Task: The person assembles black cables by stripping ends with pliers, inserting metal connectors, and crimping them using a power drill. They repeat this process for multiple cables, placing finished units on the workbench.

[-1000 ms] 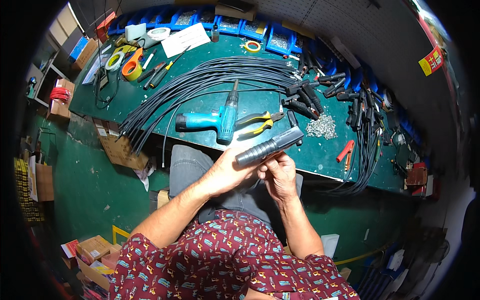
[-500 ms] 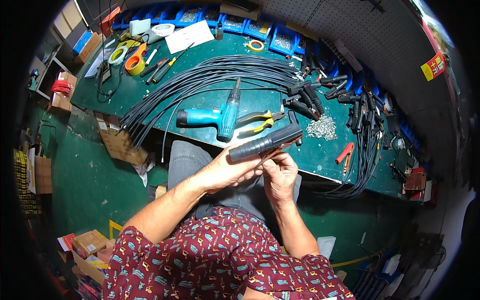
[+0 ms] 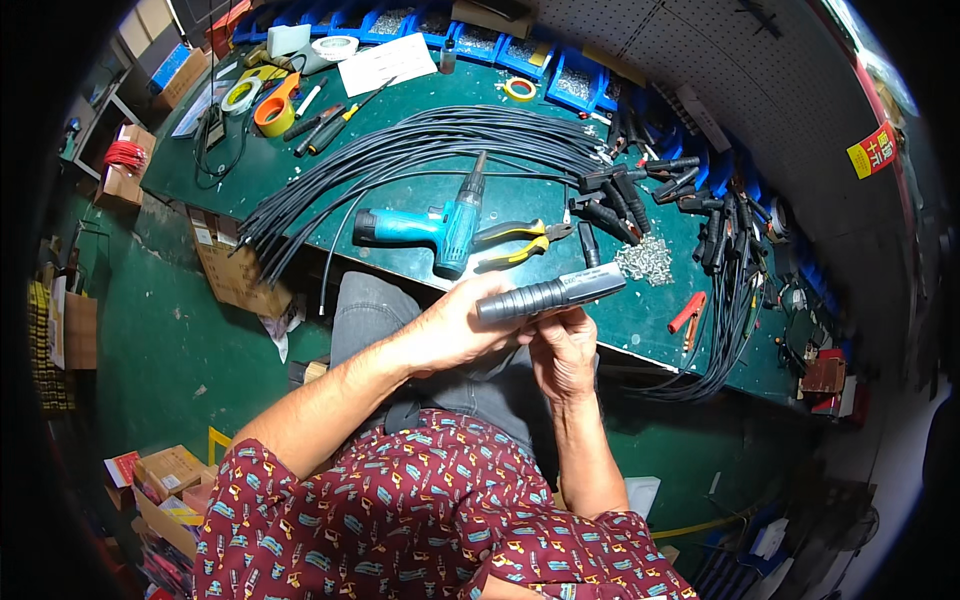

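My left hand (image 3: 455,328) is wrapped round the ribbed grip of a black cable clamp (image 3: 552,294), held over my lap by the bench edge. From below, my right hand (image 3: 565,352) pinches at the clamp's underside. Its fingertips are partly hidden, so I cannot make out any small part between them. Just beyond lie a teal cordless drill (image 3: 455,235) and yellow-and-black pliers (image 3: 522,248). A heap of small silver screws (image 3: 645,260) sits right of the clamp, near several more black clamps (image 3: 615,200).
Long black cables (image 3: 400,142) arc across the green bench (image 3: 350,235). Blue bins (image 3: 575,85) of small metal parts line its back. A red clamp (image 3: 687,312) lies at the right beside more bundled cables (image 3: 730,330). Tape rolls (image 3: 273,115) and screwdrivers (image 3: 335,130) lie back left.
The clamp has turned in my left hand and shifted slightly right, so a flat, shiny side with pale print faces up. The copper-coloured edge seen before is now hidden.
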{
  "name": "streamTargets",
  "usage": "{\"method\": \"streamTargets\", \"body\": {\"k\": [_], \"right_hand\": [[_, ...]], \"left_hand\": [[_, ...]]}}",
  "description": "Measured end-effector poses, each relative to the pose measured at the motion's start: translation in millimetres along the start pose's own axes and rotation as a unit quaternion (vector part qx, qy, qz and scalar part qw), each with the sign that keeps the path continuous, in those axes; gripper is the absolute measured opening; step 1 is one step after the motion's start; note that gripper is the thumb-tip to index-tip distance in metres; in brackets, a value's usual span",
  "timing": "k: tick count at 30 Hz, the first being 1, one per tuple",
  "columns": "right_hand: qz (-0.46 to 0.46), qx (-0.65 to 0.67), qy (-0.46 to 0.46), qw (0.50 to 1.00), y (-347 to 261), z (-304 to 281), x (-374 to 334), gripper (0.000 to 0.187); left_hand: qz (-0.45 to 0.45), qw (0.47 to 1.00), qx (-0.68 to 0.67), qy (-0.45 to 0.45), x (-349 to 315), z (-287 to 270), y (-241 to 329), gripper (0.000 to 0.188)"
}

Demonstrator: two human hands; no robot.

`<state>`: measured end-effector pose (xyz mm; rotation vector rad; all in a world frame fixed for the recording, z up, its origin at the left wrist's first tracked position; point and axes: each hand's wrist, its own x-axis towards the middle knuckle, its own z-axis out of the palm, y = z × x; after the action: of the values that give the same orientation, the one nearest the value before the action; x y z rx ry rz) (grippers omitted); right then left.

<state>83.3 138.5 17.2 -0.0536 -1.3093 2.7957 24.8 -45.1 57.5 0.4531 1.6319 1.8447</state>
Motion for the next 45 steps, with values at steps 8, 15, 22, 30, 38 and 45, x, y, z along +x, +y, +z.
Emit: {"method": "streamTargets", "body": {"k": [8,15,22,30,38,45], "right_hand": [[-0.018,-0.022,0.014,1.0,0.4,5.1,0.2,0.012],[0.134,0.079,0.016,0.988,-4.7,4.2,-2.6,0.016],[0.113,0.019,0.047,0.992,0.0,22.7,-9.0,0.025],[0.053,-0.082,-0.011,0.995,-2.3,20.5,-11.2,0.031],[0.045,-0.206,-0.067,0.975,-13.1,8.2,-5.6,0.034],[0.068,-0.07,0.066,0.993,-3.9,21.7,-3.5,0.029]], "left_hand": [[0.085,0.989,0.117,0.013,2.2,-7.7,-7.3,0.017],[0.09,0.978,0.187,-0.008,-5.6,-15.0,9.8,0.012],[0.027,0.996,0.081,-0.026,-3.8,-13.0,19.1,0.016],[-0.02,0.998,-0.046,-0.046,-9.5,-7.0,37.8,0.028],[-0.066,0.989,-0.116,-0.06,-13.5,-5.8,30.9,0.017],[0.004,0.998,-0.057,-0.02,-2.0,5.0,3.3,0.011]]}}
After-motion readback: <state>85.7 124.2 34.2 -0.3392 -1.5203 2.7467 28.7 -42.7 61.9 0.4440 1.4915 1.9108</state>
